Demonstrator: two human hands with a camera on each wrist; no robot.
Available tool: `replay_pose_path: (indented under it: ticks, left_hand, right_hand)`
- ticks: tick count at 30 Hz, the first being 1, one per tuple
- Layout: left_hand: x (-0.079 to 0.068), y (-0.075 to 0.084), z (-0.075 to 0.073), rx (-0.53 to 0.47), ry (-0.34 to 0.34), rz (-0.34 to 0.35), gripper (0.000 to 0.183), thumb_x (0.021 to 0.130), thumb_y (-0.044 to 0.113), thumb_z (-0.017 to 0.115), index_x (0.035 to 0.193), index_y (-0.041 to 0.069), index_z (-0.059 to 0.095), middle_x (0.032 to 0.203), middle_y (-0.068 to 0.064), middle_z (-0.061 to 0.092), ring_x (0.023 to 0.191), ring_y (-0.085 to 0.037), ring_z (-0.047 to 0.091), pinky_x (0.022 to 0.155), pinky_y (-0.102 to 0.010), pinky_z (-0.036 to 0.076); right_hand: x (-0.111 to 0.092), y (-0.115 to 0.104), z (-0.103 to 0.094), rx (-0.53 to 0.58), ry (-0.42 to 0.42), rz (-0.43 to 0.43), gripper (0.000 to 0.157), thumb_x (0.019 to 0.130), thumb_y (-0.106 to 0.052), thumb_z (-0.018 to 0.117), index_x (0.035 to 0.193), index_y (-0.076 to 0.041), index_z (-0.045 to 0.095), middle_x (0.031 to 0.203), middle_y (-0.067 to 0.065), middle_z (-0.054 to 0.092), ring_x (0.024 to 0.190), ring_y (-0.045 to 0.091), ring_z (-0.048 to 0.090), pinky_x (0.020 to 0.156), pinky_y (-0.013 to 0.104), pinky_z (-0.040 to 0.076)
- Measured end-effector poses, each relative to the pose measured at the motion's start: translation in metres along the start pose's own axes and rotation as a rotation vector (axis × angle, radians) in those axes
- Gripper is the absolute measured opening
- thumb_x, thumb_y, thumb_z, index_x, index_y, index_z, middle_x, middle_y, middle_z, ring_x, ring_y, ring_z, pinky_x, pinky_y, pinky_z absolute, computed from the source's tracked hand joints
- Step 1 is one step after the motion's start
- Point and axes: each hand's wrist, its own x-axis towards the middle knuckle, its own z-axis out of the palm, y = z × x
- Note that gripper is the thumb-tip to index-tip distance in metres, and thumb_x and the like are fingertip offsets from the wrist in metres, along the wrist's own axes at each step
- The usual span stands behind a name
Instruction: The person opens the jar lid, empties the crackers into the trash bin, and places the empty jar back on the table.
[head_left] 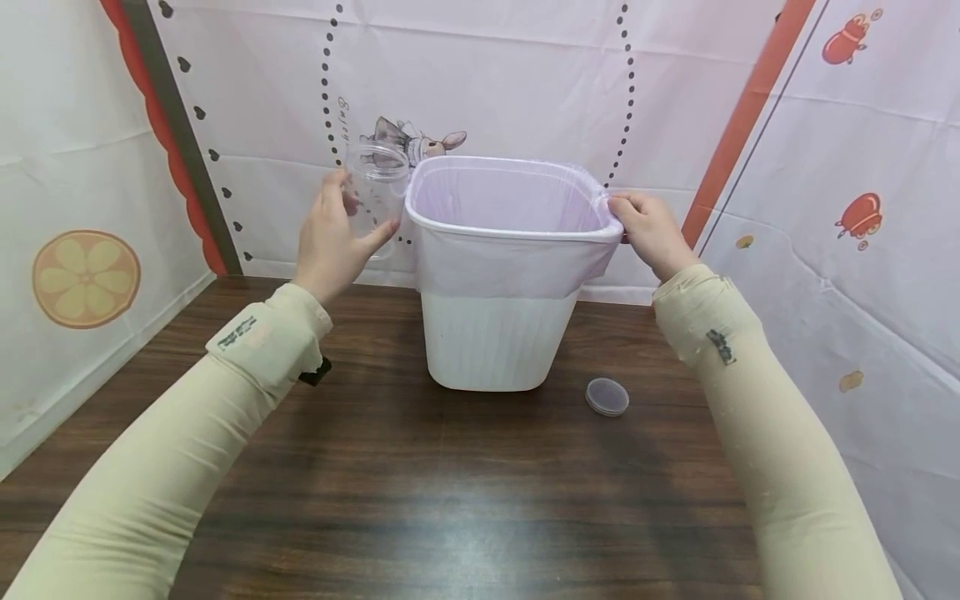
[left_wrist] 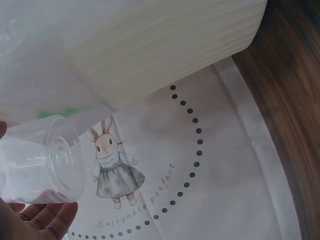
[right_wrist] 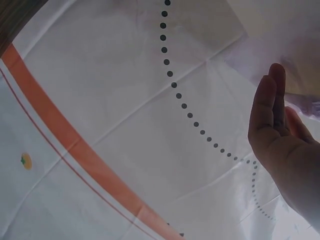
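Observation:
A white trash bin (head_left: 498, 337) stands on the table, lined with a thin pale-purple bag (head_left: 517, 265) folded down over its rim. My left hand (head_left: 335, 229) holds a clear plastic jar (head_left: 378, 196) just left of the bin, its mouth upward and uncovered. In the left wrist view the jar's round base (left_wrist: 65, 160) faces the camera, with fingers curled under its side. At the bin's right corner my right hand (head_left: 651, 229) grips the bagged rim between thumb and fingers. The right wrist view shows those fingers (right_wrist: 262, 100) against the bag, the thumb partly hidden.
A round clear lid (head_left: 607, 397) lies on the dark wooden table (head_left: 450, 500), in front of the bin and to its right. Printed cloth (head_left: 480, 92) hangs close behind the bin and along both sides.

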Motion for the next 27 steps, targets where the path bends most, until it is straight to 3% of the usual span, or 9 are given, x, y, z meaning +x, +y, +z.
replay_pose_path:
  ticks: [7, 11, 16, 20, 27]
  left_hand:
    - [-0.007, -0.005, 0.004, -0.027, 0.003, -0.006, 0.083, 0.085, 0.04, 0.071, 0.144, 0.003, 0.027, 0.124, -0.022, 0.051, 0.117, -0.035, 0.051, 0.1, -0.049, 0.041]
    - [-0.014, -0.007, 0.007, -0.043, 0.012, -0.005, 0.083, 0.085, 0.039, 0.071, 0.144, 0.003, 0.027, 0.124, -0.023, 0.051, 0.116, -0.035, 0.051, 0.098, -0.05, 0.042]
    - [-0.022, -0.012, 0.012, -0.057, 0.037, -0.004, 0.081, 0.084, 0.039, 0.072, 0.141, 0.001, 0.029, 0.122, -0.023, 0.051, 0.113, -0.036, 0.051, 0.097, -0.05, 0.042]
    - [-0.028, -0.014, 0.015, -0.065, 0.038, -0.021, 0.081, 0.085, 0.041, 0.071, 0.141, 0.001, 0.029, 0.123, -0.023, 0.051, 0.112, -0.036, 0.051, 0.097, -0.05, 0.042]
    - [-0.034, -0.015, 0.018, -0.101, 0.05, -0.016, 0.081, 0.085, 0.039, 0.071, 0.143, 0.001, 0.029, 0.123, -0.022, 0.051, 0.111, -0.034, 0.052, 0.095, -0.049, 0.045]
  right_hand:
    - [-0.004, 0.003, 0.006, 0.011, 0.066, -0.015, 0.055, 0.103, -0.04, 0.029, 0.131, 0.0, 0.055, 0.13, 0.017, 0.055, 0.099, 0.006, 0.053, 0.086, 0.023, 0.046]
    - [-0.007, 0.007, 0.009, 0.026, 0.083, -0.043, 0.055, 0.104, -0.041, 0.025, 0.136, -0.004, 0.052, 0.132, 0.017, 0.055, 0.105, 0.009, 0.053, 0.089, 0.026, 0.047]
    - [-0.009, 0.015, 0.015, 0.049, 0.124, -0.079, 0.056, 0.104, -0.044, 0.025, 0.134, -0.007, 0.054, 0.122, 0.014, 0.058, 0.099, 0.004, 0.053, 0.088, 0.026, 0.049]
    - [-0.013, 0.019, 0.018, 0.042, 0.163, -0.079, 0.06, 0.103, -0.048, 0.024, 0.127, -0.002, 0.056, 0.112, 0.013, 0.058, 0.093, 0.004, 0.053, 0.084, 0.024, 0.047]
    - [-0.019, 0.022, 0.019, 0.048, 0.159, -0.087, 0.062, 0.104, -0.045, 0.02, 0.135, 0.001, 0.049, 0.124, 0.021, 0.057, 0.098, 0.013, 0.057, 0.084, 0.024, 0.047]
